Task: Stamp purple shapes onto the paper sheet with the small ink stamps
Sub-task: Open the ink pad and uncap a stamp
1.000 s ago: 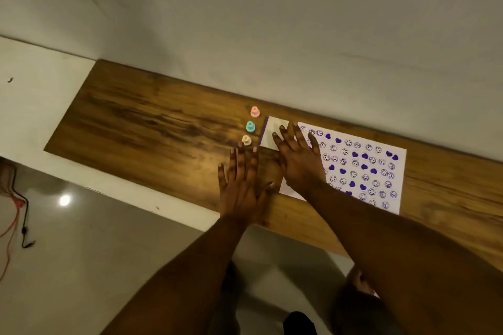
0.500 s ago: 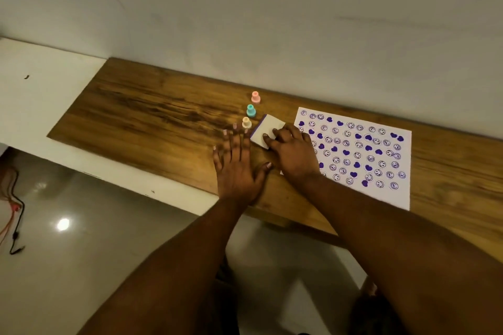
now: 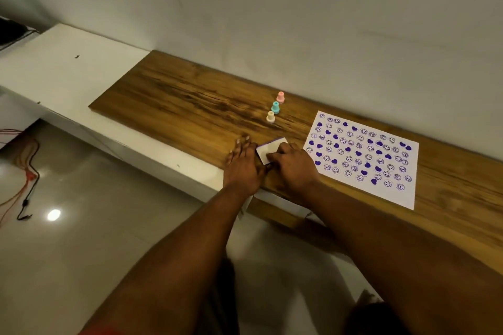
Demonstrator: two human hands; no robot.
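Note:
A white paper sheet (image 3: 362, 155) covered in purple hearts and smiley faces lies on the wooden board (image 3: 190, 109). Three small stamps stand in a row beyond my hands: pink (image 3: 280, 97), teal (image 3: 275, 107) and cream (image 3: 270, 116). A small white square ink pad case (image 3: 268, 149) with a purple edge sits near the board's front edge. My right hand (image 3: 292, 164) grips the case with curled fingers. My left hand (image 3: 243, 164) lies flat on the board with straight fingers, touching the case's left side.
A grey wall runs behind the board. A white ledge (image 3: 62, 73) extends to the left. Red and black cables (image 3: 24, 185) lie on the shiny tiled floor below. The board's front edge is just under my wrists.
My right hand has drawn the ink pad case away from the paper's corner toward the front edge. My left hand has stayed beside it. The view has shifted, so everything appears lower and farther right.

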